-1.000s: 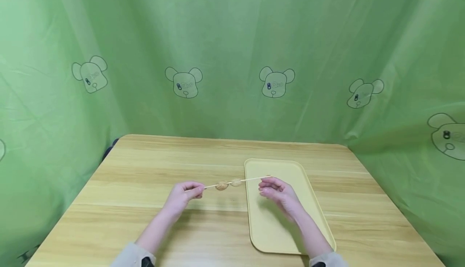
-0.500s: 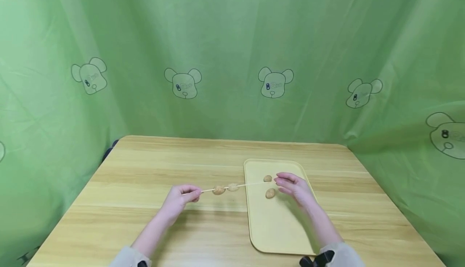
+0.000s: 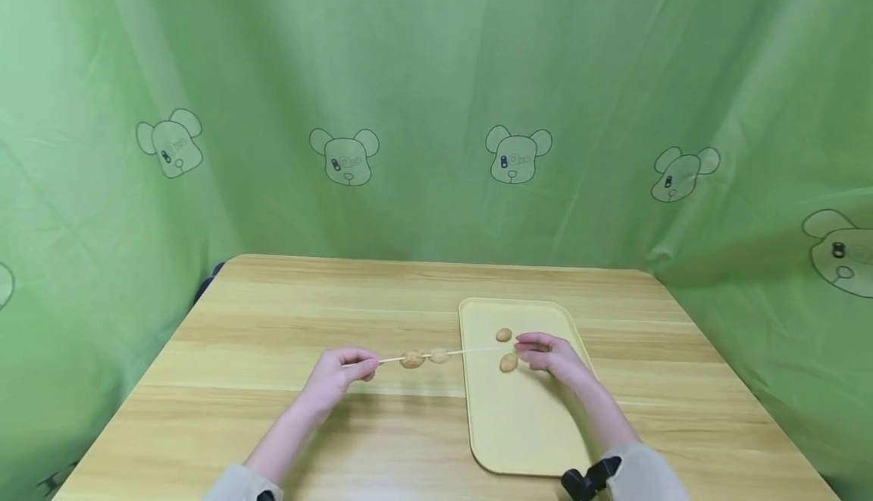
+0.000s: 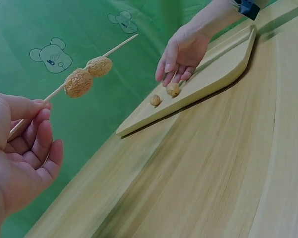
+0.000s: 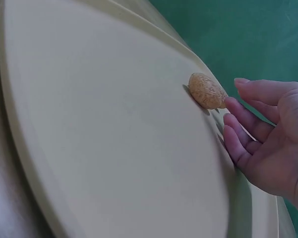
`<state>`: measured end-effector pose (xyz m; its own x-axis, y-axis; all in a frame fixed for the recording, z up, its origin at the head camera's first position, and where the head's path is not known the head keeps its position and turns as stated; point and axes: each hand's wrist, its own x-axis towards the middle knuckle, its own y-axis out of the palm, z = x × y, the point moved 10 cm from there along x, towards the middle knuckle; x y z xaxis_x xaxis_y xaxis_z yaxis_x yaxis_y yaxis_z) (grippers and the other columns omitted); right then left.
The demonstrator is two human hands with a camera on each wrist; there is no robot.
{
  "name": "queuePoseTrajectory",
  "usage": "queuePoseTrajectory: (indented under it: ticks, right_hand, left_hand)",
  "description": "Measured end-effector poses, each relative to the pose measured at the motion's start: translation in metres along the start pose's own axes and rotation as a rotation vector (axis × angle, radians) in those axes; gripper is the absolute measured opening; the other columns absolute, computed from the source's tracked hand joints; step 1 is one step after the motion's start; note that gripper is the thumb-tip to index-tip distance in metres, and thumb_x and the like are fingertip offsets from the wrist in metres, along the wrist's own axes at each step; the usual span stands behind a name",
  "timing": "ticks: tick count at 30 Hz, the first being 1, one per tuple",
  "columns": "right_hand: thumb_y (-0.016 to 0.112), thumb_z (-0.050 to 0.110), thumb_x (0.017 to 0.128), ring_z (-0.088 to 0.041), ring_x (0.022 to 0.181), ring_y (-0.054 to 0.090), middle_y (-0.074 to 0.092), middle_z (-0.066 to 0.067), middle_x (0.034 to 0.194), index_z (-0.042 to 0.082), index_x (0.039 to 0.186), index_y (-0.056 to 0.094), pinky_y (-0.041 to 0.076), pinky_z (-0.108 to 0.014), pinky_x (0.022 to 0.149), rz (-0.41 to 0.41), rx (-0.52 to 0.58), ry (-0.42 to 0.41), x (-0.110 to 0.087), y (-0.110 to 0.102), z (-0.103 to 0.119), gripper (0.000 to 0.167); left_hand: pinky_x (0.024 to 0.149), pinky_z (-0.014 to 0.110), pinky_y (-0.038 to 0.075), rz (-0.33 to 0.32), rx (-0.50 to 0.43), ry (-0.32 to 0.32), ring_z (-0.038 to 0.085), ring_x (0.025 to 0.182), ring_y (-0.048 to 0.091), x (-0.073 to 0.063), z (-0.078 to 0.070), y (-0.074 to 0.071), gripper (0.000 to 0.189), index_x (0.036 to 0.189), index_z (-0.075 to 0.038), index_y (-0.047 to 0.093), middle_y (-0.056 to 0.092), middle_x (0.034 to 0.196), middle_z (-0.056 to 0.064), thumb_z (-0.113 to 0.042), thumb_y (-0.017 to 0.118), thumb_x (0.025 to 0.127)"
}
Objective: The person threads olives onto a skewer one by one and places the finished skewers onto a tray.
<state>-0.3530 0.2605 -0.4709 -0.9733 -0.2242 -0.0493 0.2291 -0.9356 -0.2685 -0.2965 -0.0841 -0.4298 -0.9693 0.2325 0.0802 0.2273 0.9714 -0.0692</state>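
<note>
My left hand [image 3: 334, 374] pinches a thin wooden skewer [image 4: 125, 42] near its blunt end, holding it roughly level above the table. Two brown, wrinkled balls [image 4: 78, 83] are threaded side by side on it, and the pointed tip sticks out bare beyond them. Over the tray, my right hand [image 3: 555, 361] hovers with its fingers loosely bent and nothing in them. Two more wrinkled balls lie on the tray: a far ball [image 3: 504, 334] and a nearer ball [image 3: 508, 362], just left of my right fingertips. Whether the fingertips touch one is unclear.
The pale yellow tray [image 3: 518, 425] lies right of centre on a wood-grain table [image 3: 382, 440]. A green curtain [image 3: 436, 205] printed with bear faces hangs behind the table and along both sides.
My right hand has drawn back to the right from the skewer's tip, then dropped slightly, uncovering two balls on the tray. The left hand and skewer shifted slightly left and down.
</note>
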Motion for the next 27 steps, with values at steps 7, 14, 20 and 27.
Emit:
queuePoseTrajectory:
  ticks: [7, 14, 20, 27]
  right_hand:
    - [0.063, -0.001, 0.083, -0.027, 0.101, 0.057, 0.055, -0.031, 0.114, -0.018, 0.122, 0.045, 0.046, -0.019, 0.080, 0.081, -0.067, -0.059, 0.001, 0.010, 0.003, 0.047]
    - [0.068, 0.000, 0.077, -0.017, 0.085, 0.051, 0.059, -0.020, 0.097, -0.015, 0.120, 0.050, 0.043, -0.021, 0.074, 0.087, -0.170, -0.105, 0.003, 0.016, 0.007, 0.049]
    - [0.069, 0.000, 0.077, -0.013, 0.079, 0.048, 0.057, -0.014, 0.090, -0.014, 0.117, 0.053, 0.042, -0.021, 0.069, 0.072, -0.184, -0.113, 0.005, 0.020, 0.005, 0.045]
    - [0.070, 0.005, 0.079, -0.016, 0.082, 0.051, 0.061, -0.017, 0.096, -0.013, 0.113, 0.057, 0.043, -0.023, 0.070, 0.033, -0.262, -0.109, 0.005, 0.020, 0.004, 0.040]
  left_hand:
    - [0.073, 0.029, 0.048, -0.004, 0.010, -0.011, 0.014, 0.072, 0.057, -0.001, 0.000, 0.003, 0.021, 0.096, 0.013, 0.063, 0.061, 0.072, 0.005, -0.005, 0.063, 0.084]
    - [0.075, 0.031, 0.046, -0.002, 0.016, -0.007, 0.015, 0.073, 0.056, 0.001, -0.004, 0.006, 0.025, 0.098, 0.015, 0.061, 0.061, 0.074, 0.006, -0.006, 0.062, 0.084]
    - [0.076, 0.032, 0.044, 0.011, 0.012, 0.003, 0.014, 0.072, 0.055, 0.001, -0.008, 0.010, 0.022, 0.096, 0.015, 0.062, 0.061, 0.072, 0.003, -0.004, 0.062, 0.084]
    - [0.074, 0.031, 0.044, 0.014, 0.007, 0.005, 0.013, 0.071, 0.055, 0.001, -0.006, 0.011, 0.021, 0.095, 0.015, 0.062, 0.060, 0.071, 0.003, -0.003, 0.062, 0.084]
